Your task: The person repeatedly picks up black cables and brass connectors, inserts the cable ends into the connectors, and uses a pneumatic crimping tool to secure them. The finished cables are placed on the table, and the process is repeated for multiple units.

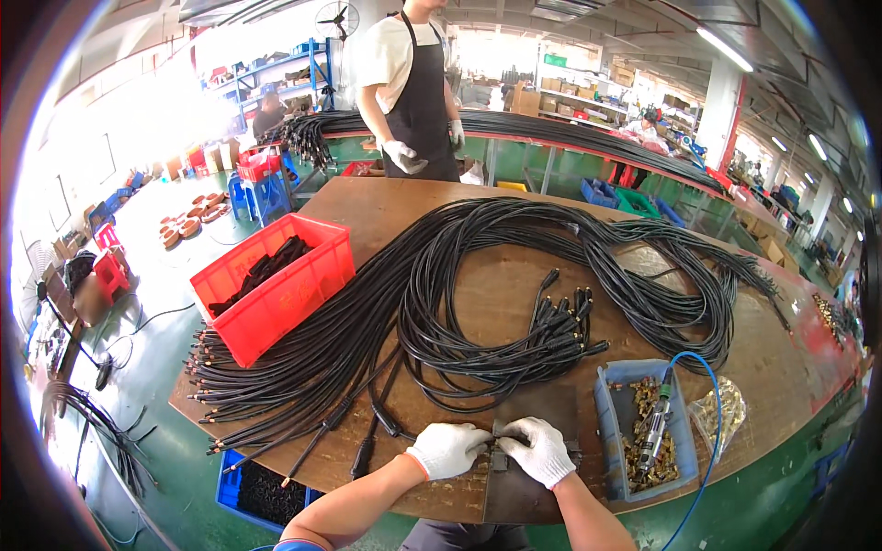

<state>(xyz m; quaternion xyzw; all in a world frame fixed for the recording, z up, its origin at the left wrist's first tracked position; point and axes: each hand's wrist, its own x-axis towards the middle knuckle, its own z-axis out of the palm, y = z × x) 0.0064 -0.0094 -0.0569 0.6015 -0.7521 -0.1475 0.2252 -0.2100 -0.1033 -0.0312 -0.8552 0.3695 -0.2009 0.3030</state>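
My left hand (450, 450) and my right hand (538, 450), both in white knit gloves, meet over a dark metal plate (528, 500) at the table's near edge. Their fingertips are pinched close together by a small metal block (499, 459); whatever they grip is too small or hidden to name. Beside my left hand lie black cables with thicker sleeves, one sleeve (364, 456) pointing toward the near edge. Right of my right hand stands a blue-grey bin (606, 432) of small brass fittings. A pneumatic screwdriver-like tool (655, 427) with a blue hose rests in it.
Coils of black cable (432, 294) spread across the wooden table (496, 275). A red crate (276, 303) with black parts sits on the cables at left. A clear bag of brass pieces (721, 409) lies right of the bin. Across the table stands an aproned person (418, 101).
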